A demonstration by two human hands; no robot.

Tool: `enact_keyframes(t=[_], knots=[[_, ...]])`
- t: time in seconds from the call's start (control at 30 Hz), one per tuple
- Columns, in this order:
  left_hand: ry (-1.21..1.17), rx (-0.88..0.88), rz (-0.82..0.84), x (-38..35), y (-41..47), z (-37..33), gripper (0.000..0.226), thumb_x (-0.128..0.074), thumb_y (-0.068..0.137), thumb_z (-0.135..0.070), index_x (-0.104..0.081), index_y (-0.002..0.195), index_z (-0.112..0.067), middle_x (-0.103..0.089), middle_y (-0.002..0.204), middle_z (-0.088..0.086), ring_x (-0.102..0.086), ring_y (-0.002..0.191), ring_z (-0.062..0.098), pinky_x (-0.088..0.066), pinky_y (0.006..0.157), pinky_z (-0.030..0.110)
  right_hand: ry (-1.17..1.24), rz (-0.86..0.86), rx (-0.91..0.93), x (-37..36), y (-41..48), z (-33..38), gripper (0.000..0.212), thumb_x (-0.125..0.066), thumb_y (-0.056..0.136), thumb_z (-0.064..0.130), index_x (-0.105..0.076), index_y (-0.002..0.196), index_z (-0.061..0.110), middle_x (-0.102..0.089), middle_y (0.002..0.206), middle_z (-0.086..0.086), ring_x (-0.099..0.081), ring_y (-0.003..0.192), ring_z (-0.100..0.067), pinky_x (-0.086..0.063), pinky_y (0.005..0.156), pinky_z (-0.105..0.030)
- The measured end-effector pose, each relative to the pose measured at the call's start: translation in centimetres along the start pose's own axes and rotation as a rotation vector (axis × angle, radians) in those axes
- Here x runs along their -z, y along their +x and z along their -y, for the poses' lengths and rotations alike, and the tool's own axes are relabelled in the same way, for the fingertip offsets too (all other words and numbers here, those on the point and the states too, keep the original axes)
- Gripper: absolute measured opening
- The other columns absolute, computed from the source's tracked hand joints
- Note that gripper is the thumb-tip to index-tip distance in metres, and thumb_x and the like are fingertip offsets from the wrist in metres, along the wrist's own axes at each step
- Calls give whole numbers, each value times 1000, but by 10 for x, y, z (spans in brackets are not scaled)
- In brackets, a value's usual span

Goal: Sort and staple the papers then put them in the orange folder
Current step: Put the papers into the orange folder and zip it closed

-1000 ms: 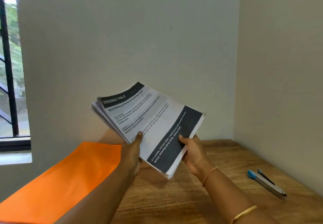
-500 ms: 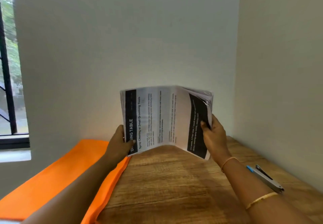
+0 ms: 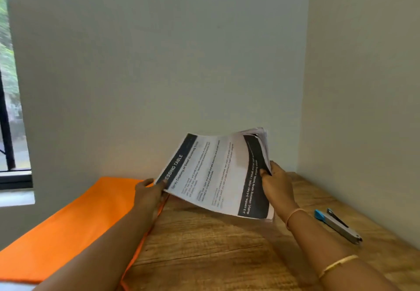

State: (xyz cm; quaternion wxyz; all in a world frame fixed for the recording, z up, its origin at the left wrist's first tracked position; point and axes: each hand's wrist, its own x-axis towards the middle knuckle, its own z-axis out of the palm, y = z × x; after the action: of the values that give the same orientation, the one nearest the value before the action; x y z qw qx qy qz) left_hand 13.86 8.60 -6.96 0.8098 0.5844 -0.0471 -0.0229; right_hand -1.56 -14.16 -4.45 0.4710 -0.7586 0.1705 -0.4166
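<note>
Item 1, papers: a sheaf of printed sheets that we find held in the air over the far half of the tabletop, between the two hands. The top sheet faces us, bowed, with a dark band at each short end and a heading ending "SSING TABLE". The sheets fan apart at the upper right corner. The lower right corner hangs close to the wood; we cannot tell whether it touches.

Item 2, left grip: clasps the sheaf's lower left corner, thumb on top.

Item 3, right grip: clasps the right-hand edge, thumb pressed on the dark band, fingers behind. We note a thin band at the wrist and a gold bangle further up the forearm.

Item 4, orange folder: lies flat along the tabletop's left edge, from the far left corner to the near edge. The left forearm crosses above its right border.

Item 5, stapler: silver with a blue tip, lying near the right edge, apart from the papers.

Item 6, surroundings: pale wall behind, window at far left
</note>
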Motion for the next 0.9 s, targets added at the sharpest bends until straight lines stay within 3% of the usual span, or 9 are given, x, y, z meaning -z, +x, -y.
enact_keyframes(t=[0.07, 0.2, 0.27, 0.37, 0.43, 0.53, 0.63, 0.77, 0.9], knots=[[-205, 138, 9, -6, 2, 1, 64, -66, 85, -4, -33, 139, 0, -57, 121, 15, -61, 86, 22, -52, 70, 31, 74, -34, -104, -3, -2, 0, 15, -43, 96, 10, -55, 97, 19, -61, 89, -5, -59, 83, -23, -50, 72, -34], [-151, 434, 268, -43, -40, 12, 44, -62, 89, -20, -48, 129, -9, -60, 121, 16, -59, 102, 32, -47, 81, 45, 128, -77, -255, -10, -13, 0, 18, -45, 94, 6, -54, 84, 18, -60, 84, -7, -59, 80, -26, -52, 77, -39], [-120, 494, 319, -62, -63, 16, 36, -53, 95, -11, -47, 130, -10, -57, 126, 15, -56, 111, 33, -45, 83, 50, 153, -66, -301, -14, -21, -1, 19, -45, 94, 6, -53, 82, 19, -60, 82, -6, -59, 77, -24, -53, 72, -38], [-74, 440, 230, -75, -69, 26, 49, -31, 92, 16, -40, 134, -8, -55, 129, 17, -59, 91, 28, -55, 62, 43, 269, -41, -408, -17, -31, -3, 22, -44, 93, 4, -54, 82, 19, -61, 86, -8, -61, 82, -28, -55, 77, -43], [2, 386, 178, -72, -63, 29, 57, -26, 89, 21, -38, 137, -7, -53, 131, 17, -57, 87, 26, -54, 48, 38, 344, -7, -493, -18, -32, -6, 17, -46, 90, 0, -58, 97, 10, -63, 95, -12, -61, 88, -30, -56, 75, -42], [190, 314, 163, -59, -58, 27, 54, -31, 90, 17, -38, 136, -10, -54, 131, 12, -53, 97, 24, -52, 63, 36, 469, 51, -586, -13, -26, -11, 27, -45, 87, -3, -52, 113, 4, -63, 99, -18, -62, 84, -29, -52, 49, -31], [357, 269, 181, -47, -48, 23, 52, -35, 90, 14, -40, 136, -11, -56, 130, 11, -54, 100, 24, -50, 74, 37, 480, -38, -611, -5, -14, -20, 42, -48, 83, -1, -39, 123, 5, -59, 107, -23, -62, 85, -33, -52, 47, -31], [657, 203, 210, -34, -34, 17, 46, -38, 90, 9, -46, 133, -7, -55, 130, 11, -55, 106, 27, -53, 79, 35, 79, -40, -562, 12, -11, -15, 51, -46, 83, 5, -30, 132, 5, -55, 111, -21, -60, 90, -37, -55, 58, -40], [894, 159, 341, -31, -33, 13, 44, -39, 91, 5, -46, 133, -8, -56, 129, 10, -54, 104, 22, -52, 73, 29, -604, 407, -308, 24, -21, 6, 27, -45, 97, 22, -61, 108, 3, -56, 129, -13, -54, 114, -29, -44, 92, -31]])
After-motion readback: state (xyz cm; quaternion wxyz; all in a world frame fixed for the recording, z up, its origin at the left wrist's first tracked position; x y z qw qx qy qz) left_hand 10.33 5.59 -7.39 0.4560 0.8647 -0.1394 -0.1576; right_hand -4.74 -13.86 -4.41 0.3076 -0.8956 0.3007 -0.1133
